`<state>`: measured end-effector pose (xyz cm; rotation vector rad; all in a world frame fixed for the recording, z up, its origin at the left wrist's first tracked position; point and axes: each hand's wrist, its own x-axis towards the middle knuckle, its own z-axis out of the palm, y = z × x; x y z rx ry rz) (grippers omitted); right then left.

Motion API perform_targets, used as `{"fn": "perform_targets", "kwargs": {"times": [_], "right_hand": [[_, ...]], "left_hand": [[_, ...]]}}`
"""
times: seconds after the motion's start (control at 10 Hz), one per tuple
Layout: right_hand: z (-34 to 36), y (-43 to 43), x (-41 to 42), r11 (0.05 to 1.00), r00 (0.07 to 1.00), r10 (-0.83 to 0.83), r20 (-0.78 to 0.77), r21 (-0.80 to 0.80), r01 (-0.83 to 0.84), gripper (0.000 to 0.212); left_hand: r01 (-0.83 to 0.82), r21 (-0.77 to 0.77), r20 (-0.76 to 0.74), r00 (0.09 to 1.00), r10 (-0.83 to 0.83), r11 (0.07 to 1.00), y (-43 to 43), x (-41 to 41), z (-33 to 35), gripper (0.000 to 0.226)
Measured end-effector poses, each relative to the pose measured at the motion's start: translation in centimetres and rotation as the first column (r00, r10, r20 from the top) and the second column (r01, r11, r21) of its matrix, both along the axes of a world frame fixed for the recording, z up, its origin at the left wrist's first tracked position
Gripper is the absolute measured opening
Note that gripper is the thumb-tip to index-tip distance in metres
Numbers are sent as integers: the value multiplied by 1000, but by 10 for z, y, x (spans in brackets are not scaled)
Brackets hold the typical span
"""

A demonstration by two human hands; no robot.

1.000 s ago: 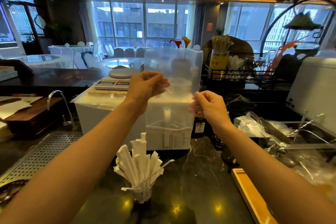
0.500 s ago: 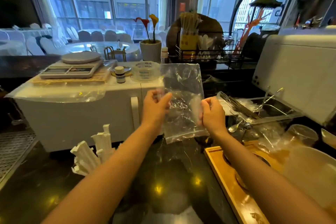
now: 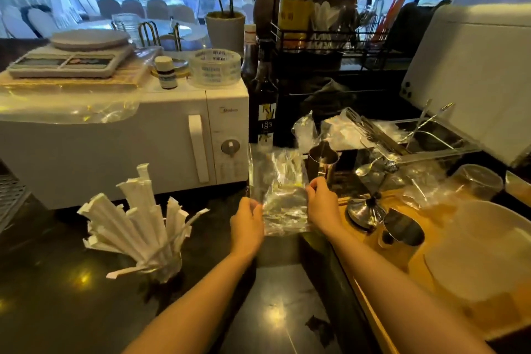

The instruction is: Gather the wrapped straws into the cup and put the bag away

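Note:
A clear empty plastic bag (image 3: 280, 192) is held low over the dark counter between both hands. My left hand (image 3: 246, 225) pinches its left edge and my right hand (image 3: 323, 207) pinches its right edge. The bag is crumpled and hangs in front of a dark bottle and a metal cup. Left of the hands, a bunch of white paper-wrapped straws (image 3: 135, 218) fans out of a clear cup (image 3: 166, 266) standing on the counter. The cup is mostly hidden by the straws.
A white microwave (image 3: 120, 149) with a scale (image 3: 69, 59) on top stands behind the straws. A dark bottle (image 3: 263, 106) and metal cup (image 3: 323, 162) sit behind the bag. To the right, a wooden tray (image 3: 376, 284) holds metal jiggers and a white plate (image 3: 482, 250).
Both hands have brought the bag down from eye level to just above the counter and to the right. The view has dropped and the bag looks more crumpled.

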<state>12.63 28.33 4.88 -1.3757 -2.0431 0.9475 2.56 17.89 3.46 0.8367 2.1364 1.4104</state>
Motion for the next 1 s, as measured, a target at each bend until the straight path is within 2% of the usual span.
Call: {"fn": "perform_targets", "kwargs": {"times": [0.1, 0.2, 0.3, 0.4, 0.5, 0.6, 0.7, 0.9, 1.0], "right_hand": [[-23, -1, 2, 996, 977, 76, 200, 27, -83, 23], [-39, -2, 5, 980, 908, 178, 378, 17, -199, 18], [-49, -5, 6, 928, 749, 270, 606, 45, -370, 22], [-54, -8, 6, 908, 669, 253, 699, 67, -414, 36], [-58, -11, 7, 873, 635, 198, 747, 160, -461, 37], [-67, -10, 10, 819, 642, 130, 756, 283, -499, 33], [-68, -9, 11, 811, 626, 160, 763, 260, -524, 39], [-63, -6, 15, 812, 559, 226, 798, 163, -560, 54], [-59, -6, 12, 812, 549, 254, 796, 133, -569, 58]], "left_hand": [[-6, -157, -58, 998, -4, 988, -5, 2, -20, 38], [36, -439, -278, 945, -173, 898, -10, 1, -39, 49], [98, -564, -349, 871, -344, 820, -12, -1, -48, 43], [63, -662, -478, 732, -486, 747, -14, -1, -55, 45], [42, -688, -508, 685, -522, 725, -15, -1, -61, 51], [81, -715, -484, 660, -575, 695, -14, -3, -67, 54], [117, -719, -417, 716, -560, 685, -14, -5, -68, 54], [180, -746, -358, 703, -614, 641, -17, -13, -60, 57], [255, -732, -289, 723, -628, 631, -14, -14, -53, 51]]}}
